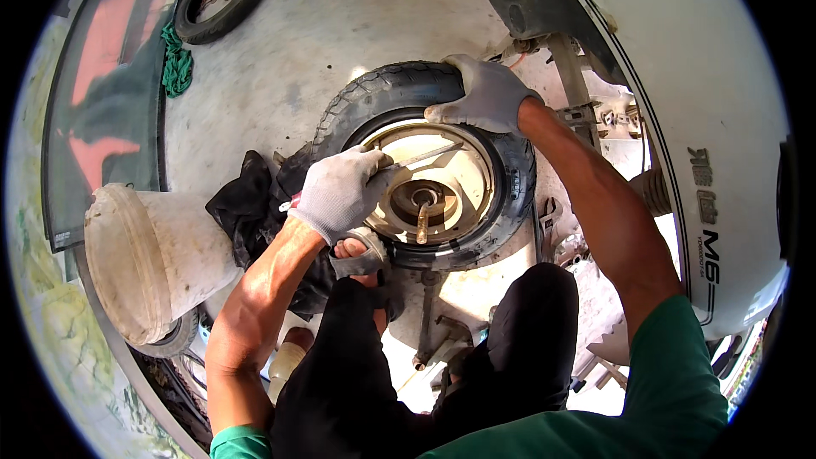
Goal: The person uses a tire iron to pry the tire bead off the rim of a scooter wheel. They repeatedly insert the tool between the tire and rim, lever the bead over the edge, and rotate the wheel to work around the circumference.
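A black tyre (510, 178) on a cream wheel rim (480, 172) lies in front of me. A rusty rod (422, 225) sticks out of its hub. My left hand (342, 191), in a pale knitted glove, is closed around a flat-bladed metal tool (432, 154); the blade reaches across the rim's face, and the grip is mostly hidden in my palm. Also gloved, my right hand (486, 95) grasps the tyre's far right side, thumb toward the rim and fingers over the tread. My sandalled foot (357, 253) rests against the tyre's near left edge.
On the left stand a dirty white bucket (161, 259), a dark cloth (246, 208) and a glass pane (110, 110). Another tyre (223, 8) lies far left, near a green cloth (177, 64). A white vehicle panel (714, 119) rises at right; an adjustable wrench (550, 225) lies below.
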